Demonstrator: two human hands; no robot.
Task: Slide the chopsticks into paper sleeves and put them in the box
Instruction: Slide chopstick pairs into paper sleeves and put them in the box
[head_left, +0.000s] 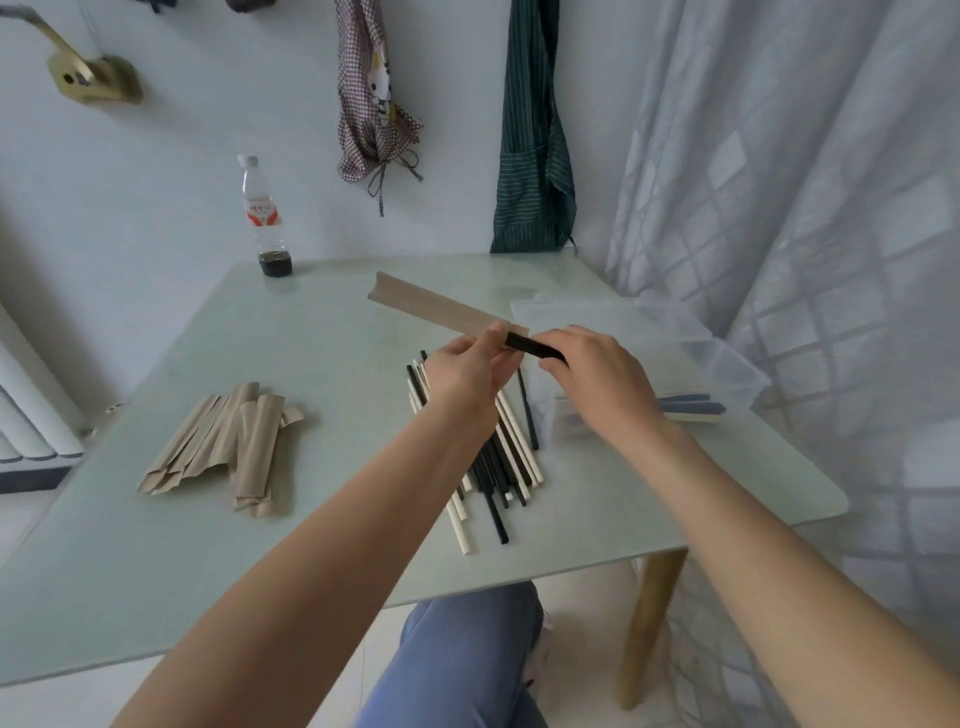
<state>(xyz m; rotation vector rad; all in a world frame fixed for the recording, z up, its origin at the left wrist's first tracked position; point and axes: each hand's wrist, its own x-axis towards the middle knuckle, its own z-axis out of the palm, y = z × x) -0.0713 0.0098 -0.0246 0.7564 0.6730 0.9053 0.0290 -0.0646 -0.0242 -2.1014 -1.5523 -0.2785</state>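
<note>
My left hand (467, 371) pinches the near end of a long brown paper sleeve (436, 306) that points away to the left above the table. My right hand (597, 376) grips the black chopsticks (532, 347), whose far ends sit inside the sleeve's mouth; only a short black stretch shows between the hands. A loose pile of black and white chopsticks (493, 467) lies on the table under my left wrist. A stack of empty brown sleeves (228, 447) lies at the left. The clear plastic box (701, 353) stands at the right, with a few sleeved pairs inside.
The pale green glass table (311, 545) carries a plastic bottle (265, 218) with dark liquid at its far edge. Aprons hang on the wall behind, and a curtain hangs to the right. My knee in blue trousers shows below the table's front edge.
</note>
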